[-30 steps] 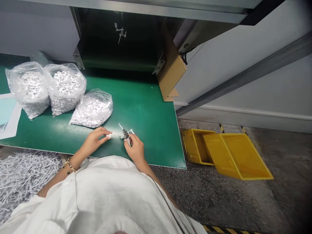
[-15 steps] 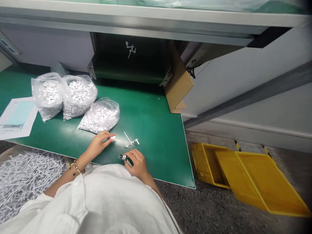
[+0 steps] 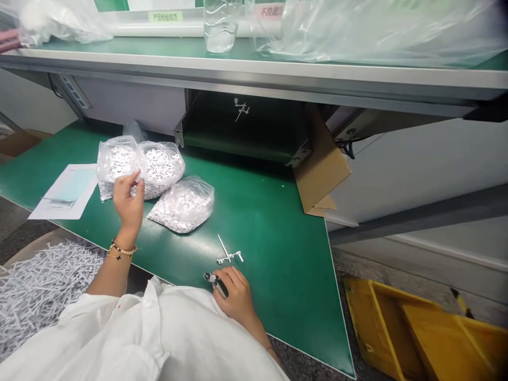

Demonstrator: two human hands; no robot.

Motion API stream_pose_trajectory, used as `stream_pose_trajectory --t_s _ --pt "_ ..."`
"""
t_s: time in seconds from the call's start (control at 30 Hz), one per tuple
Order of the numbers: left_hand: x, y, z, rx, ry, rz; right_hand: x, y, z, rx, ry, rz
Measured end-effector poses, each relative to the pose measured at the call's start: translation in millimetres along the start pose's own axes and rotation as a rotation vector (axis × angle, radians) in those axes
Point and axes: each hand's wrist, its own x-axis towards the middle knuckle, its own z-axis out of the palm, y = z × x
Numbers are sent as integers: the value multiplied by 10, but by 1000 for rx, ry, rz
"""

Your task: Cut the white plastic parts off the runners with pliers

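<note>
In the head view, the left hand [image 3: 129, 203] is reaching up in front of the left bag [image 3: 119, 159] and the middle bag [image 3: 162, 163]. Its fingers are curling toward the thumb; whether they are pinching a piece or touching a bag, I cannot tell. The right hand [image 3: 235, 294] is closing around the cutters [image 3: 219, 287], with their tips pointing left, near the desk [image 3: 286, 296] edge. The white sprue [image 3: 229, 257] is lying on the desk just beyond the right hand. The right bag [image 3: 184, 206], full of white pieces, is slumping between the middle bag and the sprue. A sheet [image 3: 81, 203] is lying left of the bags, and white sticks [image 3: 51, 286] are filling a bin below the desk.
</note>
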Motion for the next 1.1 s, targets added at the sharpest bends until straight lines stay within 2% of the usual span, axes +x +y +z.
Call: stream_pose_trajectory --t_s 0.07,0.13,0.17,0.23,0.33,0.43,0.5,0.6,0.67,0.73,0.8,0.93,1.0,1.1 --pt "229 -185 -5 62 101 -14 2 10 5 13 1 6" --pt "447 -422 2 124 147 -72 7 14 7 26 4 14" --pt "535 -544 7 153 137 -105 12 14 6 31 6 16" --pt "640 -747 17 212 31 -151 25 10 0 36 12 18" --pt "565 -809 58 274 -106 -114 49 -3 -15 29 16 7" --pt "231 -515 176 243 -182 47 60 -17 -27 14 28 14" --pt "-83 -188 285 143 -325 185 53 -18 -32 8 55 19" --pt "-591 325 434 -106 -736 421 21 -13 -42 -2 139 3" --pt "-892 596 501 -214 -982 517 -7 -10 -53 -15 234 3" --pt "-1125 776 543 -246 -1113 507 -30 -9 -63 -20 338 25" --pt "-1283 867 574 -246 -1176 433 -43 -8 -69 -11 416 69" --pt "-1429 888 628 -275 -1274 308 -33 -4 -68 7 437 154" --pt "-1459 870 646 -318 -1295 231 -19 -4 -66 9 419 165" --pt "-1487 828 649 -424 -1247 39 1 -4 -66 12 390 187"
